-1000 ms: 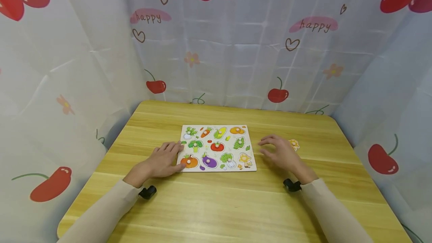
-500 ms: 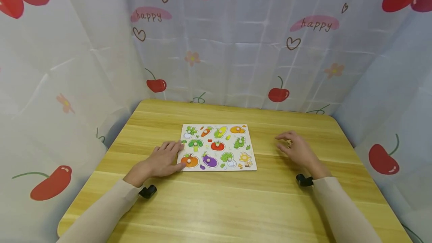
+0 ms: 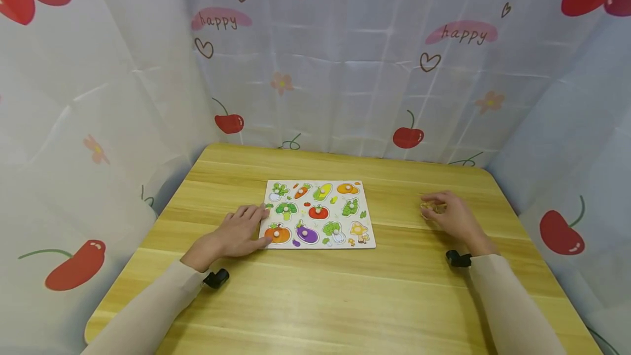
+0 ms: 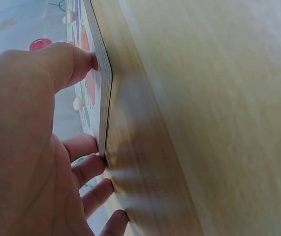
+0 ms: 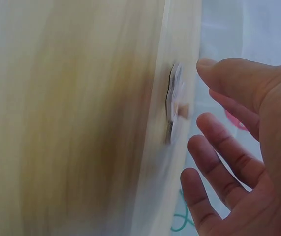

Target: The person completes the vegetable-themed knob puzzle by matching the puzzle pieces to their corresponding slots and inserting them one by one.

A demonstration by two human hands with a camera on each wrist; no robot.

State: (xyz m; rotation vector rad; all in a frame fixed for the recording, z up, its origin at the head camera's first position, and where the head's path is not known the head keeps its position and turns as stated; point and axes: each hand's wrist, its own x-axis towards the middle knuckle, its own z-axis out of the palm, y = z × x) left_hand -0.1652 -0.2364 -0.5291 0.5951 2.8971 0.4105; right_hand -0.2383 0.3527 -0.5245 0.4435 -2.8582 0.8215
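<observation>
A puzzle board (image 3: pixel 337 211) printed with vegetables lies flat on the table, knobbed pieces sitting in most of its outlines. My left hand (image 3: pixel 234 233) rests at its left edge; the thumb (image 4: pixel 76 64) touches the top, and the fingers lie along the side. Right of the board, my right hand (image 3: pixel 457 219) hovers over a loose mushroom puzzle piece (image 5: pixel 172 96), partly hidden by the fingers in the head view. In the right wrist view the piece lies on the table with its knob (image 5: pixel 182 110) up, and the spread thumb and fingers are apart from it.
The wooden table (image 3: pixel 315 300) has rounded corners. A white curtain (image 3: pixel 340 86) with cherry prints hangs behind it and on both sides. Black wrist cameras are strapped at the left cuff (image 3: pixel 216 279) and the right cuff (image 3: pixel 458 259).
My right hand has moved right, from beside the board to over the loose mushroom piece. The left hand stays on the board's edge.
</observation>
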